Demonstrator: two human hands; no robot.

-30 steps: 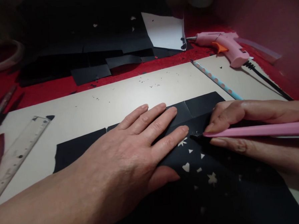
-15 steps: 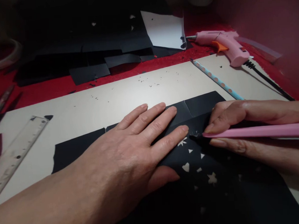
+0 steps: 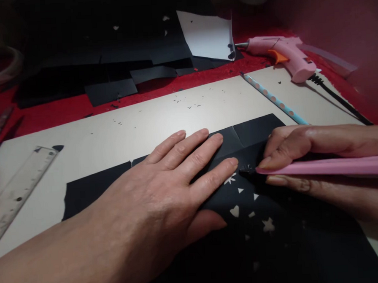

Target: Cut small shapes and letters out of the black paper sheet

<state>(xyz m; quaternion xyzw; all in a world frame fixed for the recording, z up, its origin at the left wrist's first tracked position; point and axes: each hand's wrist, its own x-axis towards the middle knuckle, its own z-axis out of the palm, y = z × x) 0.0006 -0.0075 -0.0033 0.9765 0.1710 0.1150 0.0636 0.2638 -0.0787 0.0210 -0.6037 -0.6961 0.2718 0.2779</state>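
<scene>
Black paper (image 3: 258,131) pinned by left hand (image 3: 166,193); right hand (image 3: 306,152) grips pink knife (image 3: 323,167).

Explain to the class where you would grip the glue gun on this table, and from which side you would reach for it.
Grip the glue gun by its handle, the thick end lying nearest the right edge with the black cord trailing from it. Come from the right, probably from above: it lies flat on its side, the metal nozzle points left toward the white paper, so that end is best avoided.

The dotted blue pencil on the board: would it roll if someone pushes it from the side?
Probably yes. The pencil looks slim, long and round, and it lies free on the flat board. It is likely light and stiff.
</scene>
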